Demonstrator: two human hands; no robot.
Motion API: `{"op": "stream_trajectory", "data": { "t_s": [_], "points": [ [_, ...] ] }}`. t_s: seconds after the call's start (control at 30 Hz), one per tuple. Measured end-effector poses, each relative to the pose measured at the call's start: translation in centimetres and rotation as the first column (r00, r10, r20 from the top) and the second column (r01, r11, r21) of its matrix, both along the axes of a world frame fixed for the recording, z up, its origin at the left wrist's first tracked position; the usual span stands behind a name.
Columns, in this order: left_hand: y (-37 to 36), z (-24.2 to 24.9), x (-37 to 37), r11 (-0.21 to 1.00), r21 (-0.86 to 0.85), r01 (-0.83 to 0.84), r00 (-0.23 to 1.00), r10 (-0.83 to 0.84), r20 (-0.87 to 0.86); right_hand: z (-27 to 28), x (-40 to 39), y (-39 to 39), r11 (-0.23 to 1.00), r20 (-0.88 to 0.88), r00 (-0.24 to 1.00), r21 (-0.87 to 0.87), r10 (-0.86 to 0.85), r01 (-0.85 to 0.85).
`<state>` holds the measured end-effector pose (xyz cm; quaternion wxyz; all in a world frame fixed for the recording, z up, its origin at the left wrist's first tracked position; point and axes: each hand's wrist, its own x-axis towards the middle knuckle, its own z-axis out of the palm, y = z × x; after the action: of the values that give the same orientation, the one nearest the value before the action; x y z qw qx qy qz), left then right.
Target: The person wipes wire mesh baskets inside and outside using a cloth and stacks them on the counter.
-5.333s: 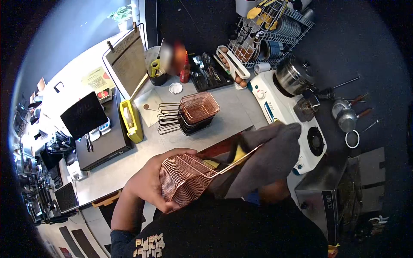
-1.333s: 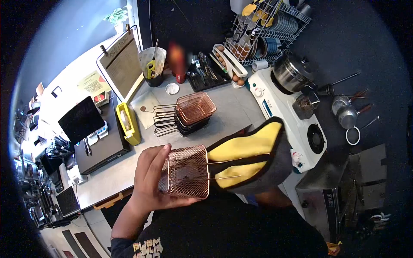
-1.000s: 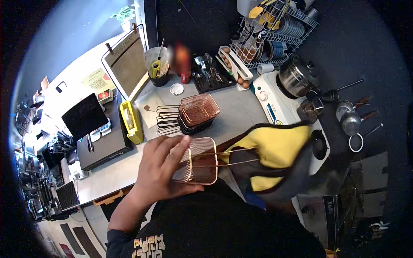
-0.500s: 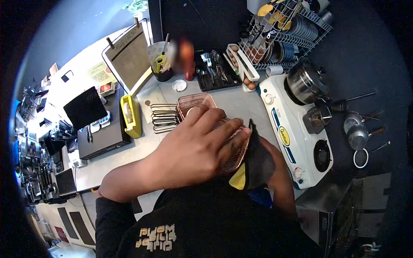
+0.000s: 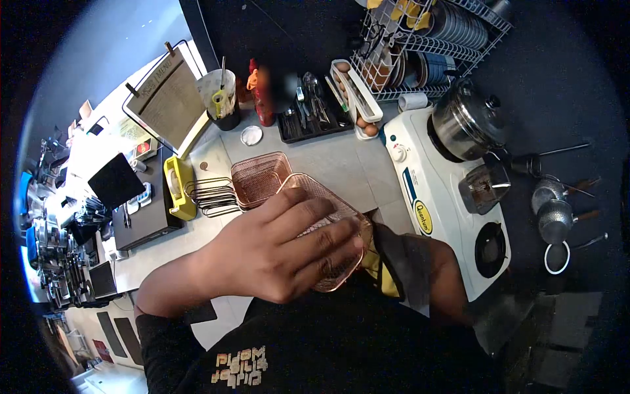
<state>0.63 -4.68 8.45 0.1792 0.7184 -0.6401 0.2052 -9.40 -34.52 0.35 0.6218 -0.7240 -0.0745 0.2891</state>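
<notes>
My left hand [image 5: 275,246] is closed over a copper-coloured wire basket [image 5: 335,203], its fingers spread across the mesh. The basket is tilted above the counter's front edge. A dark grey and yellow cloth [image 5: 401,259] hangs against the basket's right end. Behind that cloth, my right hand [image 5: 433,253] is mostly hidden; its fingers do not show. Another copper wire basket [image 5: 252,187] rests on the counter, beside several black wire stands [image 5: 213,197].
A white two-burner stove [image 5: 410,157] with a steel pot [image 5: 462,125] stands right. At the back are a dish rack [image 5: 420,49], egg holder [image 5: 357,98], cutlery tray [image 5: 315,131] and red bottle [image 5: 264,108]. A yellow tape dispenser [image 5: 180,190] is left.
The held basket has moved left and down with my left hand and shows more of its mesh. The cloth has shifted lower. The view has turned, so the counter items appear further left.
</notes>
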Motion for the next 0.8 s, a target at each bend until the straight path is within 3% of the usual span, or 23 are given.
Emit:
{"op": "stream_trajectory", "data": {
  "t_s": [0.07,0.2,0.27,0.33,0.4,0.5,0.53,0.57,0.63,0.7,0.8],
  "points": [
    [-0.9,0.0,0.3,0.999,0.01,0.043,0.995,-0.044,0.088,-0.4,0.2,-1.1,1.0,0.006,1.0,0.008,-0.004,0.004],
    [-2.7,-0.1,3.1,0.948,-0.317,0.015,0.984,0.042,0.174,-2.1,3.4,-1.2,1.0,0.046,0.999,0.03,-0.005,0.004],
    [-3.3,-1.2,4.0,0.765,-0.623,-0.166,0.96,-0.019,-0.278,-2.8,5.5,-1.0,0.999,0.058,0.998,0.045,-0.009,0.006],
    [-4.7,-3.4,4.0,0.623,-0.71,-0.328,0.76,-0.273,-0.59,-3.2,7.4,-1.2,0.998,0.066,0.998,0.059,-0.012,0.008],
    [-4.9,-5.7,2.9,0.737,-0.607,-0.298,0.607,-0.344,-0.716,-3.5,7.8,-1.5,0.998,0.07,0.997,0.067,-0.021,0.016],
    [-3.9,-8.8,0.8,0.916,-0.391,-0.087,0.552,-0.282,-0.784,-3.3,7.1,-2.9,0.995,0.08,0.995,0.083,-0.064,0.058],
    [-5.1,-7.9,-0.3,0.794,-0.526,-0.307,0.197,-0.488,-0.851,-3.2,6.9,-3.5,0.993,0.086,0.992,0.091,-0.089,0.081],
    [-6.3,-7.1,-1.4,0.556,-0.596,-0.58,-0.051,-0.755,-0.654,-3.0,6.6,-4.1,0.989,0.094,0.989,0.102,-0.115,0.105],
    [-5.8,-9.1,-0.2,0.513,-0.635,-0.577,-0.127,-0.825,-0.551,-2.9,6.1,-4.9,0.977,0.117,0.976,0.128,-0.183,0.168],
    [-5.8,-9.1,0.3,0.439,-0.621,-0.649,-0.117,-0.864,-0.489,-2.8,5.6,-5.6,0.959,0.129,0.96,0.177,-0.247,0.223],
    [-6.4,-6.1,0.0,0.328,-0.438,-0.837,-0.078,-0.864,-0.498,-2.9,5.4,-5.9,0.921,0.121,0.943,0.283,-0.31,0.266]
  ]
}}
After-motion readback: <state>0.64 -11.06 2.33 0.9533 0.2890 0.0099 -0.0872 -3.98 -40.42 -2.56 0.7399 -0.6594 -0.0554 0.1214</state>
